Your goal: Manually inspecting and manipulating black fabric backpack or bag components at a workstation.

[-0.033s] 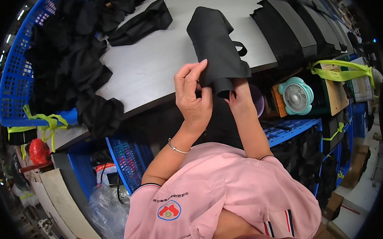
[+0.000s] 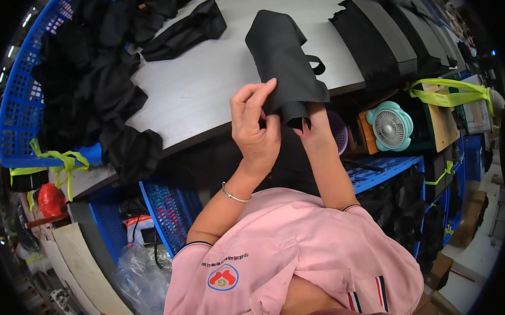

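Both hands grip a black fabric piece [image 2: 282, 55] over the grey bench [image 2: 204, 92]. Left hand [image 2: 255, 129] fingers pinch its lower edge. Right hand [image 2: 313, 129] sits mostly hidden underneath, closed on the rolled end.

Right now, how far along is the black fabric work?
Done, apparently: a neat row of black pieces stacked on the table. In hand: left hand and right hand hold one black pouch at its lower end. Left, likely: the heap of black fabric in the blue basket.

A grey worktable [image 2: 204, 92] fills the middle, with a blue plastic crate [image 2: 19, 106] at its left. Below, a teal fan [image 2: 391, 126] sits among blue shelving [image 2: 377, 172].
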A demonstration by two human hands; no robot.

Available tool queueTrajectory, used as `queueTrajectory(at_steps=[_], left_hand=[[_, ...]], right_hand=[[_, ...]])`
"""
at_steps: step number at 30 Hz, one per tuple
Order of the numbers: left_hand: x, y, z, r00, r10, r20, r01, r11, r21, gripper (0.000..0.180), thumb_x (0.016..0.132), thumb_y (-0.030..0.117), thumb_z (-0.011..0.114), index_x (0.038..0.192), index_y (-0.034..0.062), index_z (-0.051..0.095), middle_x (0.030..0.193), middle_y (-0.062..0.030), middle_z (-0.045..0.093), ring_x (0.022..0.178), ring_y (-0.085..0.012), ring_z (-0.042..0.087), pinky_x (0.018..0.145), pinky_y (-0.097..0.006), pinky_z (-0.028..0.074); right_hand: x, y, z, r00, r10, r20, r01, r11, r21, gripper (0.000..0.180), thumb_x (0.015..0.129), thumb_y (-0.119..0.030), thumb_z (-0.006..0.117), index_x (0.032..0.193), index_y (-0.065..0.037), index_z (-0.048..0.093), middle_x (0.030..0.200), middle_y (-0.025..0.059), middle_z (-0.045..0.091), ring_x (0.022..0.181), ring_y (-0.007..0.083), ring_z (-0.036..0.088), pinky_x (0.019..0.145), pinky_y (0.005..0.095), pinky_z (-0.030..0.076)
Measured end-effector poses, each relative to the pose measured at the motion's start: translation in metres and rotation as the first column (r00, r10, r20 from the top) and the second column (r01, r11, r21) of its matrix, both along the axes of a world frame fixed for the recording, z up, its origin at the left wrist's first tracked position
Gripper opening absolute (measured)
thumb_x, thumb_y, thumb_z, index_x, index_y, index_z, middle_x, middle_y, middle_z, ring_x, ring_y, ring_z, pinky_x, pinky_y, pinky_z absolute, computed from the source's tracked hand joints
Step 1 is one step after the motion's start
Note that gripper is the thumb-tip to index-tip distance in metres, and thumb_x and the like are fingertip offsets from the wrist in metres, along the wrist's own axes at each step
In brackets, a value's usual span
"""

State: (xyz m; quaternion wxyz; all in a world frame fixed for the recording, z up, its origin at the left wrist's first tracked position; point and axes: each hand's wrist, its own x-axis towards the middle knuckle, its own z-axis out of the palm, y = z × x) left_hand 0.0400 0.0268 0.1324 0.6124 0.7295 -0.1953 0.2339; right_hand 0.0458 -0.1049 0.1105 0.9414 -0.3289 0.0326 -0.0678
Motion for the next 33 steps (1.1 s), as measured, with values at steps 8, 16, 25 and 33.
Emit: queueTrajectory(at_steps=[8,16,25,33], left_hand=[[-0.014,-0.011,-0.003,0.998,-0.022,-0.064,0.019,0.999,-0.051,0.068,0.07,-0.021,0.063,0.131,0.0087,0.064,0.116,-0.0053,0.056,0.083,-0.0094,0.053,0.066,-0.021,0.05],[-0.019,-0.003,-0.005,0.993,-0.058,-0.099,0.052,0.997,-0.061,0.071,0.068,-0.022,0.053,0.132,0.0068,0.064,0.117,-0.0041,0.056,0.084,-0.0079,0.052,0.069,-0.02,0.048],[-0.016,0.008,-0.007,0.995,-0.07,-0.077,0.068,0.997,-0.031,0.072,0.066,-0.021,0.052,0.131,0.0072,0.065,0.113,-0.0029,0.057,0.081,-0.0077,0.049,0.068,-0.02,0.046],[-0.012,0.014,-0.01,0.993,-0.087,-0.081,0.085,0.996,-0.021,0.073,0.065,-0.021,0.053,0.132,0.0076,0.065,0.113,-0.0033,0.057,0.082,-0.0078,0.05,0.068,-0.02,0.046]], right_hand=[[0.001,0.011,-0.006,0.991,0.008,-0.131,0.006,0.994,0.111,0.037,0.096,-0.032,0.062,0.12,-0.004,0.059,0.108,0.0094,0.065,0.092,0.0204,0.068,0.073,0.0333,0.061],[0.001,0.013,-0.004,0.992,0.017,-0.129,0.008,0.982,0.186,0.034,0.096,-0.026,0.063,0.119,-0.002,0.059,0.106,0.0104,0.065,0.087,0.0199,0.068,0.07,0.0334,0.061],[0.0,0.012,-0.008,0.997,0.031,-0.064,-0.025,0.995,0.097,0.037,0.097,-0.027,0.062,0.124,-0.002,0.057,0.111,0.0121,0.065,0.094,0.0229,0.068,0.077,0.0362,0.062],[0.001,0.023,0.0,0.977,-0.071,-0.203,0.076,0.997,0.019,0.039,0.097,-0.031,0.062,0.124,-0.003,0.058,0.108,0.01,0.066,0.091,0.0206,0.069,0.072,0.0338,0.062]])
